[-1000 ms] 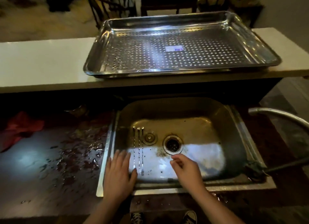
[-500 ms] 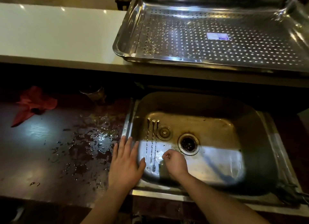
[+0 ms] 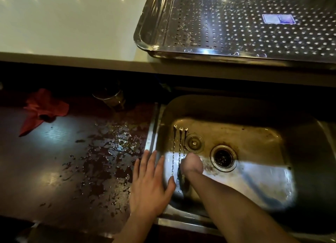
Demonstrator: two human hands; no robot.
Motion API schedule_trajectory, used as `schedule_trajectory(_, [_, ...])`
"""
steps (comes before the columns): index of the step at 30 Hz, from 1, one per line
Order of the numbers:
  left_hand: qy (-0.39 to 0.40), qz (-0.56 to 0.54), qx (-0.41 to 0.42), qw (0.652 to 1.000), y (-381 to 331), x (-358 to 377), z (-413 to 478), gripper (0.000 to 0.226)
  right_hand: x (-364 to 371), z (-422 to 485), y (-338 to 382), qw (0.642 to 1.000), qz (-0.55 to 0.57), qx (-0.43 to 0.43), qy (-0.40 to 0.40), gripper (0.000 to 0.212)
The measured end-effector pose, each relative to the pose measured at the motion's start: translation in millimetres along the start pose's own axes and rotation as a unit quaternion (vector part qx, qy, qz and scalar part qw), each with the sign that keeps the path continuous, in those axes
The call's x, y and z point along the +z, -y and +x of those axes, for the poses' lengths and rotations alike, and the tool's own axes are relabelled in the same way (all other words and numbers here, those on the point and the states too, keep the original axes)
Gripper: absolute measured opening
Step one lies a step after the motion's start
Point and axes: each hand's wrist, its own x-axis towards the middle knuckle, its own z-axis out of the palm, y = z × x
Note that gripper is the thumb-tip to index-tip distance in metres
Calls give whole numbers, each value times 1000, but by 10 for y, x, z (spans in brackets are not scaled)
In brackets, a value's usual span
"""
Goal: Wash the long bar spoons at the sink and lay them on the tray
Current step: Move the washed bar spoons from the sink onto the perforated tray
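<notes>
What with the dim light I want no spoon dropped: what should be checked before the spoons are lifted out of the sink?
1. Spoons together: all three lie side by side on the left of the sink floor. Ok.
2. Right hand has a grip: it is down over the two right spoons, fingers hidden. Cannot tell.
3. Left hand braced: flat on the sink's left rim. Ok.
4. Tray has room: the visible part holds no spoons. Ok.
5. Spoons washed: no running water shows. Cannot tell.
</notes>
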Motion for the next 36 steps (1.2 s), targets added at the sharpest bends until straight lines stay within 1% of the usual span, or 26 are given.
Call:
schedule_trajectory(2, [0,-1,2,1000,6,7,0,70,-10,26,15,1000,2,4,3,16])
schedule_trajectory(5, [-4,6,5,1000,4,19,1,69,-68,32,1,1000,19,1,10,9])
schedule_trajectory(7, [-6,9,4,1000,7,28,3,69,-134,7,-30,999,39,0,6,25])
schedule_trajectory(9, [-6,12,4,1000,9,37,2,68,-238,-62,-47,997,71,-9,7,30])
schedule_trajectory(11, [-3,13,4,1000,10,34,-1,68,-385,-173,-58,995,95,-35,12,23])
schedule_trajectory(13, [1,18,2,1000,17,38,-6,68,-567,-315,-106,992,109,-66,14,7])
schedule_trajectory(14, [4,20,2,1000,14,27,-10,68,-677,-398,-157,990,117,-82,10,11])
schedule_trajectory(16, [8,23,0,1000,9,-5,-12,69,-909,-572,-286,984,130,-121,3,26])
schedule_trajectory(18, [15,29,2,999,-16,-54,-21,72,-1188,-764,-422,977,138,-162,-15,32])
schedule_trajectory(22, [18,29,9,999,-35,-122,-59,77,-1754,-1171,-617,962,176,-201,-48,22])
schedule_trajectory(24, [8,14,11,1000,-38,-135,-80,77,-2040,-1392,-643,951,194,-234,-65,28])
schedule_trajectory(26, [3,-7,8,1000,-39,-149,-85,76,-2323,-1582,-609,936,185,-279,-110,30])
schedule_trajectory(28, [3,-21,6,1000,-33,-148,-73,72,-2617,-1724,-526,916,186,-313,-168,23])
schedule_trajectory(30, [-2,-17,4,1000,-30,-143,-63,73,-2930,-1835,-417,898,204,-329,-210,17])
schedule_trajectory(33, [-14,-15,-3,1000,-45,-125,-51,79,-3407,-1954,-245,873,249,-346,-238,14])
schedule_trajectory(36, [-20,-22,-15,999,-59,-128,-42,80,-3861,-1978,-68,860,254,-348,-271,13])
